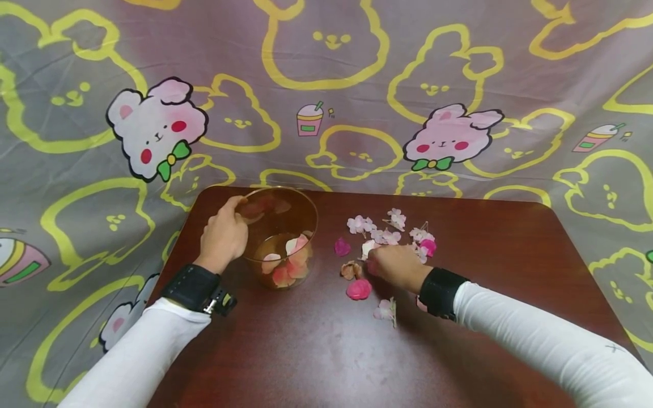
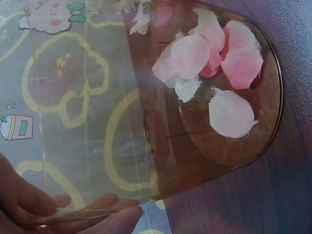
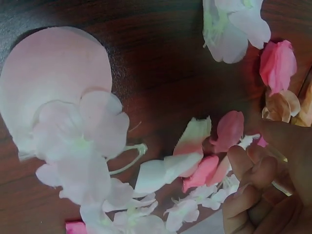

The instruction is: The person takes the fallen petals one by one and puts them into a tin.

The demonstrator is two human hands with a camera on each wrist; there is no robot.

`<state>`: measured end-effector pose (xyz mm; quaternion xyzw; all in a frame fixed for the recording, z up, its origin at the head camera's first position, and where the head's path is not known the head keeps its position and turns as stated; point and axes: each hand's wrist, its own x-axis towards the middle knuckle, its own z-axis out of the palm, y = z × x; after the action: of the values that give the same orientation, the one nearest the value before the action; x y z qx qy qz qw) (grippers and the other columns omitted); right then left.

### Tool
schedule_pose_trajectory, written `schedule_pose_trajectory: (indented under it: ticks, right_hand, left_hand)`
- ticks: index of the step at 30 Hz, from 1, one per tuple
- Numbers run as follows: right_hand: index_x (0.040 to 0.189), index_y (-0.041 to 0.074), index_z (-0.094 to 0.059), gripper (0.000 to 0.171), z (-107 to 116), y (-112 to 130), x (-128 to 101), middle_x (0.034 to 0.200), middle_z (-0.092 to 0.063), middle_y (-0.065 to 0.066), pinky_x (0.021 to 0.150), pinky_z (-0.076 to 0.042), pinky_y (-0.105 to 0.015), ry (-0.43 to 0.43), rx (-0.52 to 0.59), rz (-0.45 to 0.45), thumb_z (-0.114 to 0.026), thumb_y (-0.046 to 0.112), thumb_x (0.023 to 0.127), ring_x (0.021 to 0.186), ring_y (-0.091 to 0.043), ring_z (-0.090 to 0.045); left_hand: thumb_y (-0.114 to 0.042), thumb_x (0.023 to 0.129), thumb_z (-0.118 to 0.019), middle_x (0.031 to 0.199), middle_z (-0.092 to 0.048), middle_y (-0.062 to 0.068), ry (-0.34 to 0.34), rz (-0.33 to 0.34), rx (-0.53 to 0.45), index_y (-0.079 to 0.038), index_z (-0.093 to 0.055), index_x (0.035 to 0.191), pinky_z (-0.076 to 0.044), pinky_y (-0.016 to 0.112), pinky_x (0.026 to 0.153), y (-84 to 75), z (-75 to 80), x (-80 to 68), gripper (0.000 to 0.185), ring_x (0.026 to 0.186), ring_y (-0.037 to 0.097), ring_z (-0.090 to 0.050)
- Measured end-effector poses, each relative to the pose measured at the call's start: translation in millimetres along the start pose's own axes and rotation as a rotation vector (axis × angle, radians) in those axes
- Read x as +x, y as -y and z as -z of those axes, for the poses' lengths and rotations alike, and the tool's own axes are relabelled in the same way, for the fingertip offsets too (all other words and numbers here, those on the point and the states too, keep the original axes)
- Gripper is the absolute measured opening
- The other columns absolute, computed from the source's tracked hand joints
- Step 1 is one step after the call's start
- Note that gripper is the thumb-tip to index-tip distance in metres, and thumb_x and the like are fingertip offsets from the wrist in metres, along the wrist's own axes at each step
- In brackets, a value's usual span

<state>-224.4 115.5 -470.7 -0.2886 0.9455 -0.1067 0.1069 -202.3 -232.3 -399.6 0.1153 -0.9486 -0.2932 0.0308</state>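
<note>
A clear amber glass bowl (image 1: 278, 226) stands on the table at the left with pink and white petals (image 2: 234, 58) in its bottom. My left hand (image 1: 224, 235) grips its rim, with thumb and fingers on either side of the wall in the left wrist view. To the right of the bowl, my right hand (image 1: 400, 266) is down among loose petals, its fingers curled. Its fingertips pinch at a pink petal (image 3: 222, 173), partly hidden by the hand. A white petal (image 1: 369, 249) lies beside those fingers.
Pale pink blossoms (image 1: 359, 224) lie behind the right hand. A brown petal (image 1: 350, 270), a bright pink petal (image 1: 359, 289) and a stemmed blossom (image 1: 385, 310) lie nearer on the brown table (image 1: 306, 351). A patterned cloth (image 1: 352, 153) hangs behind the table.
</note>
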Motion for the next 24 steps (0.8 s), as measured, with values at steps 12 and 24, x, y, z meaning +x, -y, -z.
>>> schedule_pose_trajectory:
  ticks: [12, 24]
  right_hand:
    - [0.092, 0.013, -0.072, 0.009, -9, -1, -1, 0.071, -0.063, 0.003, 0.056, -0.042, -0.027, 0.000, -0.051, 0.016, -0.072, 0.022, 0.093, 0.062, -0.014, -0.053]
    - [0.094, 0.013, -0.073, 0.006, -21, 1, 5, 0.074, -0.065, 0.001, 0.059, -0.047, -0.030, -0.004, -0.083, 0.003, -0.070, 0.019, 0.095, 0.065, -0.015, -0.056]
  left_hand:
    - [-0.020, 0.105, -0.030, 0.132, -0.063, 0.024, 0.000, 0.002, -0.006, -0.021, -0.044, 0.149, -0.044, 0.047, 0.065, -1.7, 1.1, -1.3, 0.047, 0.095, 0.046, -0.064]
    - [-0.019, 0.105, -0.031, 0.128, -0.064, 0.024, -0.003, -0.003, -0.006, -0.020, -0.044, 0.149, -0.042, 0.044, 0.063, -0.5, 1.5, -1.2, 0.046, 0.089, 0.043, -0.063]
